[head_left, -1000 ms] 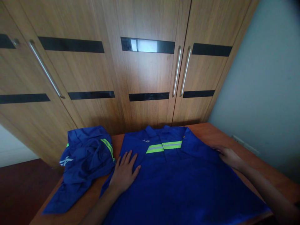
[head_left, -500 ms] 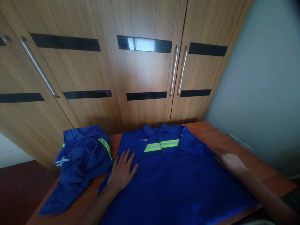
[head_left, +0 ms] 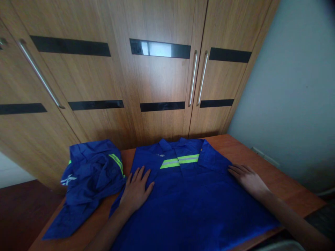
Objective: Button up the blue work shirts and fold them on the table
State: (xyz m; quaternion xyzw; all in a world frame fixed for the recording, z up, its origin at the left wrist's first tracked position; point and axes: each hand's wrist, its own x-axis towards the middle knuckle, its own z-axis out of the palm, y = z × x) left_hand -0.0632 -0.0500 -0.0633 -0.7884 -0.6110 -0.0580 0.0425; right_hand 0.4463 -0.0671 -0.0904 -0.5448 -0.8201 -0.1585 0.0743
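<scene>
A blue work shirt [head_left: 183, 198] with a collar and a yellow-and-silver reflective stripe lies spread on the table, collar at the far side. My left hand [head_left: 136, 190] rests flat on its left part, fingers spread. At the shirt's right edge, by the folded-in sleeve [head_left: 214, 158], my right hand [head_left: 247, 179] lies with its fingers extended over the cloth, palm down. Neither hand grips anything that I can see. To the left of my left hand sits a crumpled blue garment [head_left: 91, 177] with a similar stripe.
The brown wooden table [head_left: 277, 177] reaches to the wall [head_left: 288, 87] on the right. A wooden wardrobe [head_left: 159, 80] with metal handles stands right behind it. A dark thing with a pale rim [head_left: 285, 245] shows at the lower right.
My right hand has shifted left onto the shirt's edge and its fingers have straightened from a bent hold. The right sleeve edge lies slightly further in. My left hand stays put.
</scene>
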